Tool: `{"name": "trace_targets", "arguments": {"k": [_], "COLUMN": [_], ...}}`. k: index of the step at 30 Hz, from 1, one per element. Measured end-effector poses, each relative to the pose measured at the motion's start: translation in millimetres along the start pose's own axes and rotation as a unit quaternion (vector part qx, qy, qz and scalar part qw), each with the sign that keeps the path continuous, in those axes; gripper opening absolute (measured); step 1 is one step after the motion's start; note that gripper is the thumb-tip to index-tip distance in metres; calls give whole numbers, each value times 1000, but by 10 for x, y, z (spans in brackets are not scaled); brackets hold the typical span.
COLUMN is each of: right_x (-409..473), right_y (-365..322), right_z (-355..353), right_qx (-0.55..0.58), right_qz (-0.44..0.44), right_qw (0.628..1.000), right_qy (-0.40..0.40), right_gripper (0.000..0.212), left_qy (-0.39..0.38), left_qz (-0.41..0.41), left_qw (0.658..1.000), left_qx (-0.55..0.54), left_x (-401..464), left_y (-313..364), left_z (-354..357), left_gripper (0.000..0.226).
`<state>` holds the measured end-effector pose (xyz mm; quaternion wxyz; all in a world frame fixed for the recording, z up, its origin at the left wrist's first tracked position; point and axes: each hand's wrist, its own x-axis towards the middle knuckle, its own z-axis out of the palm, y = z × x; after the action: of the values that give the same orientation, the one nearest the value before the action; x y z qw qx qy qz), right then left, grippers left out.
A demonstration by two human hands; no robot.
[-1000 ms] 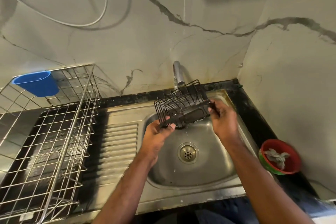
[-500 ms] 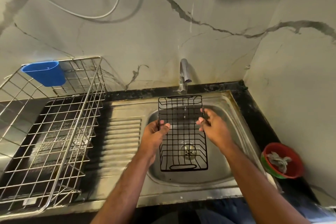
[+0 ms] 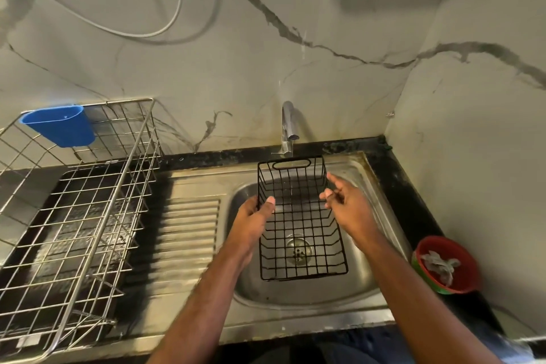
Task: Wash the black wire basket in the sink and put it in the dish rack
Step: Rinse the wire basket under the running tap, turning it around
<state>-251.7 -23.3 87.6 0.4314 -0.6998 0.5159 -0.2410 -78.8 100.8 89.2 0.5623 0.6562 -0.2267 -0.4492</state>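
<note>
Left hand [image 3: 254, 216]: holds the black wire basket [image 3: 298, 216] by its left rim, thumb hooked over the wire. Right hand [image 3: 347, 204]: fingers loosely spread at the basket's right rim; contact cannot be told. Basket: open side up, over the sink [image 3: 366, 284] bowl, drain [image 3: 298, 248] visible through its mesh, far handle end under the tap [image 3: 288, 124]. Dish rack [image 3: 88, 216]: left of the sink, blue cup [image 3: 60, 125] hung on its back rim. Red bowl [image 3: 446, 264]: right of the sink.

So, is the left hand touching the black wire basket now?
Touching. The head view shows the left hand holding the black wire basket, thumb over its left rim.
</note>
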Motion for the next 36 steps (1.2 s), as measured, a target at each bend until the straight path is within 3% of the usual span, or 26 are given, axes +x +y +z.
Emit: {"name": "trace_targets", "arguments": {"k": [3,4,11,13,16,21,25,28,30,34,36], "right_x": [22,29,-17,-32,-33,-54,-132,-131,-152,-247,-255], "right_y": [-2,-9,9,-2,-6,10,-18,-39,-44,-69,-46], "right_z": [-55,-71,-102,-117,-163,-204,-251,-241,-203,-185,-206], "right_qx": [8,9,19,41,64,100,303,426,464,424,391], "right_qz": [3,1,-1,9,8,14,75,99,102,66,46], "right_qw": [1000,1000,999,998,997,994,950,899,879,903,919], "right_qy": [11,13,32,44,53,43,32,26,31,22,6], "right_gripper": [51,51,50,50,50,43,54,69,68,36,43], "left_qy": [6,5,-5,-14,-25,-36,-46,-22,14,9,-19], "left_qz": [19,23,18,12,11,32,51,1,-54,-151,-176], "left_qw": [1000,1000,1000,999,999,998,998,993,981,973,963], "left_qx": [-14,-14,20,41,40,36,4,-119,-187,-172,-202], "left_x": [-13,-7,41,55,96,24,-6,16,28,17,2], "left_y": [22,28,53,76,76,104,49,-8,13,42,41], "left_z": [42,54,136,181,217,202,180,216,231,164,148], "left_gripper": [82,81,12,4,23,36,55,72,68,71,87]}}
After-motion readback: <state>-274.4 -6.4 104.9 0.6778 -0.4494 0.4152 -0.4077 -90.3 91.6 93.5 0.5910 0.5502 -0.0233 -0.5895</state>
